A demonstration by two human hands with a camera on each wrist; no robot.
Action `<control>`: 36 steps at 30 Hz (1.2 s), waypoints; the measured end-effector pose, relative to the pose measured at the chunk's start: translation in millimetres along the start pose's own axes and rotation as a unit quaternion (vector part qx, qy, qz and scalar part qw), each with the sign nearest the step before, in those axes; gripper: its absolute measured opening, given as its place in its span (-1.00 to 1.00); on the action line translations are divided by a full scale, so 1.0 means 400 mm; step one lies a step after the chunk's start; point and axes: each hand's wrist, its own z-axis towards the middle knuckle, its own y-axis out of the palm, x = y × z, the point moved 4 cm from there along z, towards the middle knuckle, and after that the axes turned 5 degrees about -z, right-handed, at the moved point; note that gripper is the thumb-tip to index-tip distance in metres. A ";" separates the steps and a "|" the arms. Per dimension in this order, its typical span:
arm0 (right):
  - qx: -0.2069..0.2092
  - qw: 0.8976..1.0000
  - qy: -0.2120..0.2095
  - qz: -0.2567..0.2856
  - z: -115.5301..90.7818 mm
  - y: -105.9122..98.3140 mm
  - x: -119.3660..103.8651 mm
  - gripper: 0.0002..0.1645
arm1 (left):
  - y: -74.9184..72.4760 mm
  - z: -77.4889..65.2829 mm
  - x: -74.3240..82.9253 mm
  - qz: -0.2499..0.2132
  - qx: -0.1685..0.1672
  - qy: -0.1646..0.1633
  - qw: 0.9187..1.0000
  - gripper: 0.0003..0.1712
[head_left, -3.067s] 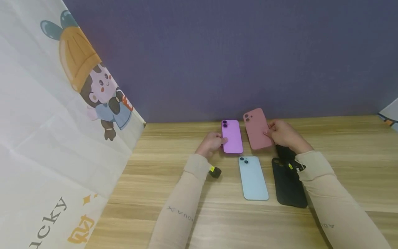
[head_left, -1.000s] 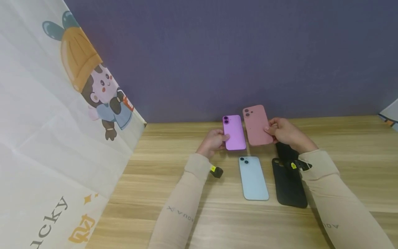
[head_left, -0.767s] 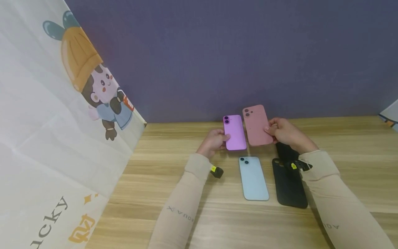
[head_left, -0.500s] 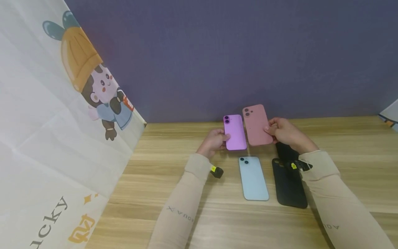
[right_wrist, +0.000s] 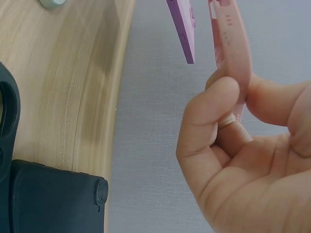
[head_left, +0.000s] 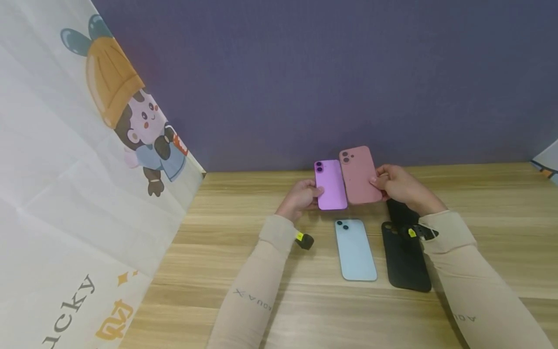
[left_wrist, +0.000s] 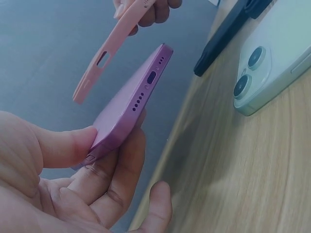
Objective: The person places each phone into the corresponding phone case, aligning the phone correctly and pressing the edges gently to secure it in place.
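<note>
My left hand [head_left: 302,198] pinches a purple phone [head_left: 331,186] by its left edge, thumb on the back. In the left wrist view the bottom edge of the purple phone [left_wrist: 141,90] shows its charging port, raised off the table. My right hand [head_left: 398,185] grips a pink phone case [head_left: 361,177] by its right edge, back upward. The right wrist view shows the pink case [right_wrist: 233,46] between thumb and curled fingers, its hollow side toward the purple phone [right_wrist: 183,31]. In the head view the case's left edge slightly overlaps the phone's right edge.
A light blue phone [head_left: 355,249] lies back up on the wooden table [head_left: 209,271]. Right of it lies a black phone case [head_left: 405,259], and a second black item [right_wrist: 58,199], with a round camera part, lies beyond it. A dark blue wall [head_left: 305,72] stands behind.
Over the last three seconds both hands have raised the purple phone and pink case. The phone has shifted right toward the case, closing the gap between them in the head view.
</note>
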 end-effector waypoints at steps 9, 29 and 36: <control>0.002 1.000 0.005 -0.004 0.000 0.001 0.002 -0.54 | 0.006 -0.005 0.004 -0.007 -0.002 -0.001 1.000 -0.87; -0.002 1.000 -0.003 0.000 0.004 0.007 0.002 -0.52 | 0.010 -0.010 0.005 0.001 -0.003 0.004 1.000 -0.87; -0.002 1.000 -0.005 0.000 0.004 0.008 -0.002 -0.51 | 0.011 -0.009 0.009 -0.008 -0.006 0.006 1.000 -0.87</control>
